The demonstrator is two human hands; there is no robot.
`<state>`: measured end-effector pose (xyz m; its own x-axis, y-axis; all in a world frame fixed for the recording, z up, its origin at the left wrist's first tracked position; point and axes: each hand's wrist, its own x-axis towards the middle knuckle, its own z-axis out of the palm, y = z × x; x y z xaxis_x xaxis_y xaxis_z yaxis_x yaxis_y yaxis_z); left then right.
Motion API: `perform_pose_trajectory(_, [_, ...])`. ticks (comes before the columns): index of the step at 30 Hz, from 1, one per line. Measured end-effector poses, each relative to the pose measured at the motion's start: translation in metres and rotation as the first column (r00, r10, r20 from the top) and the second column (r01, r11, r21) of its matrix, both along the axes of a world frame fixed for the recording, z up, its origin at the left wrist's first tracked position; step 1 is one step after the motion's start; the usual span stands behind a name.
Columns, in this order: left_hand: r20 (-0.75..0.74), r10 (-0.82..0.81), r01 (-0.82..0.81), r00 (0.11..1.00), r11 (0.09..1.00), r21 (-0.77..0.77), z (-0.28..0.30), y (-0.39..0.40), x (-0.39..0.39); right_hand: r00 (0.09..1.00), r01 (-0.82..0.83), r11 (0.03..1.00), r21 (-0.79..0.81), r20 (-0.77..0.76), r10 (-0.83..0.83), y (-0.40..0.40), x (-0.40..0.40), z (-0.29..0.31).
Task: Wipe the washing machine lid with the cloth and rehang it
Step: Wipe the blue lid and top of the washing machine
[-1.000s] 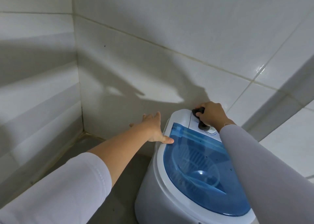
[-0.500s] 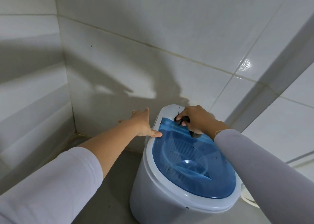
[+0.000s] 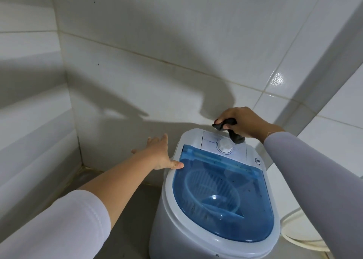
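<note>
- Right hand (image 3: 243, 123) clamps the bunched dark cloth (image 3: 227, 128) above the control panel, at the lid's (image 3: 222, 197) one o'clock.
- Left hand (image 3: 160, 154), fingers spread, braces the washing machine's (image 3: 172, 239) nine o'clock rim.
- Wiping in hand; next, sweep the speckled lid.

control panel (image 3: 213, 141) text: small dark print left of the dial, too blurred to read
timer dial (image 3: 224, 146) markings: faint ticks and tiny marks around the white knob, none legible
panel right of dial: a few dark specks of print, unreadable
round badge (image 3: 258, 161) at right rear rim of washing machine: dark ring mark, no letters made out
blue lid (image 3: 225, 199): no print seen, only dark specks
washing machine body (image 3: 167, 235): no brand or label readable
wall tiles (image 3: 157, 32): no signs or text
readable text overall: none
</note>
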<state>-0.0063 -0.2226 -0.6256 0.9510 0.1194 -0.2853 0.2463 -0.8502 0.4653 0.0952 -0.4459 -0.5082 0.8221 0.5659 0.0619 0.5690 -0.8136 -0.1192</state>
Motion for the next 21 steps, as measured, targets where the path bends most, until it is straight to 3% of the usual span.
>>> perform_pose_trajectory(7, [-0.001,-0.022,0.022,1.0,1.0,0.003,-0.001,-0.001,-0.001,0.987,-0.016,0.999,-0.036,-0.16,0.01,0.005,0.009,-0.034])
perform_pose_trajectory(21, [-0.009,0.003,-0.002,1.0,1.0,0.022,0.0,0.0,0.0,0.981,0.152,0.982,0.116,-0.139,-0.135,-0.028,0.004,-0.046])
